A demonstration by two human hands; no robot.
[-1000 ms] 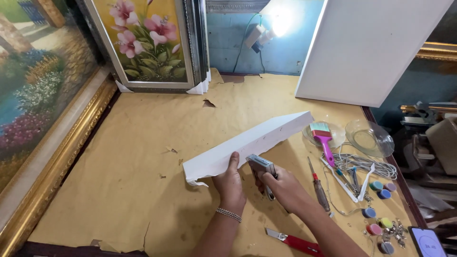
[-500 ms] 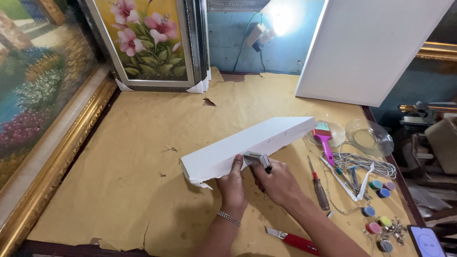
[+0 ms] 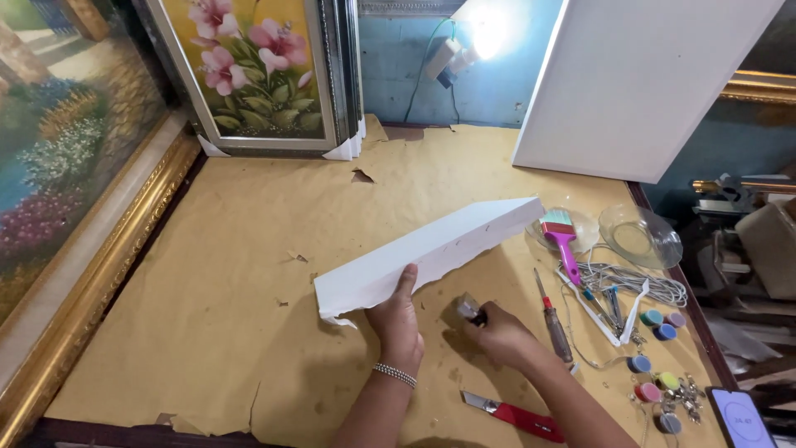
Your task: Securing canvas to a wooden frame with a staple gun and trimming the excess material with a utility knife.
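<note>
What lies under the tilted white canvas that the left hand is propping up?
Under the white canvas shows brown paper covering the table, in shadow. The left hand grips its near edge, thumb on top; the fingers behind are hidden. The canvas's underside cannot be seen.

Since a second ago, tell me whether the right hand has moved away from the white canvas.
Yes. The right hand, gripping a small metal tool, has pulled back from the white canvas edge toward the person, ending closer to the red-handled cutter on the brown paper.

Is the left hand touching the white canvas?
Touching. The head view shows the left hand against the lower edge of the white canvas, thumb lying up its side. The right hand holds a small tool, apart from it.
</note>
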